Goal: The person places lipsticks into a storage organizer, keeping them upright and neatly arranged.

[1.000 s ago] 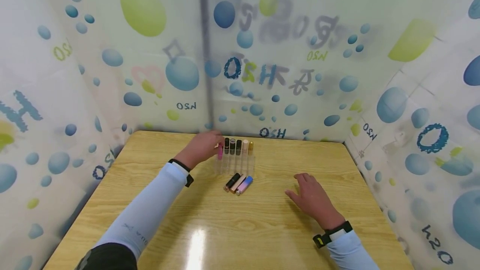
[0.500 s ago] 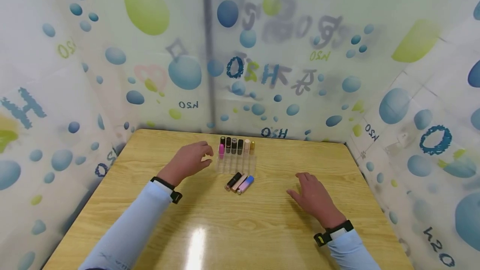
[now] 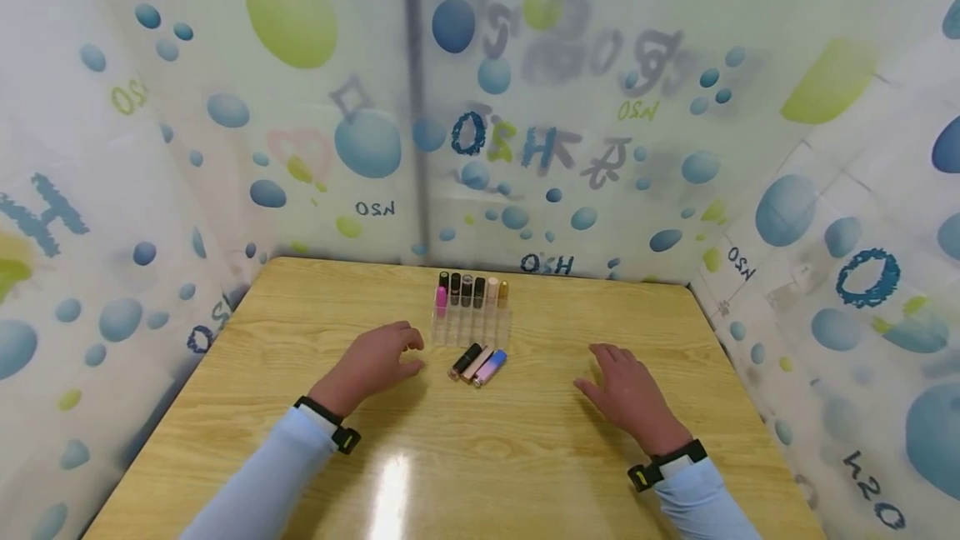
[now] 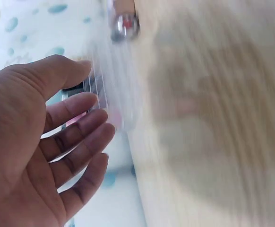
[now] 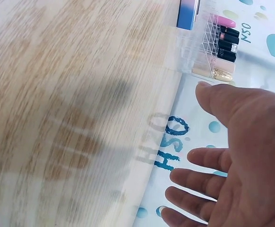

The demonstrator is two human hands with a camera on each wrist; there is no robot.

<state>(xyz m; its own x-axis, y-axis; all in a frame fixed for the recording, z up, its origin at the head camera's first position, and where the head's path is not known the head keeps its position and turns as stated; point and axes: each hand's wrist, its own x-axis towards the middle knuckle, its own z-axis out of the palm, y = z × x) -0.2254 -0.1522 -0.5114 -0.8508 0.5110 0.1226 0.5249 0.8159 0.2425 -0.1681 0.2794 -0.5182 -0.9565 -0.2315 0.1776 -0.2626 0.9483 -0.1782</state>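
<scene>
My left hand (image 3: 372, 365) is over the table, left of three lipsticks that lie side by side, its fingers loosely bent around nothing. Of these, one is black (image 3: 466, 361), the middle one pale pink (image 3: 477, 365), and the right one blue and pink (image 3: 491, 367). Behind them stands a clear lipstick rack (image 3: 471, 330). Its back slots hold several upright lipsticks, with a bright pink one (image 3: 441, 299) in front at the left and a gold one (image 3: 503, 292) at the right end. My right hand (image 3: 627, 397) hovers to the right, fingers spread and relaxed, holding nothing.
The wooden table (image 3: 480, 457) meets a patterned curtain (image 3: 600, 215) at its back edge, close behind the rack. More of the same curtain hangs at both sides. A light glare shows on the near part of the table.
My left hand has let go of the bright pink lipstick, which now stands in the rack, and has drawn back toward me and to the left. The right hand has stayed put.
</scene>
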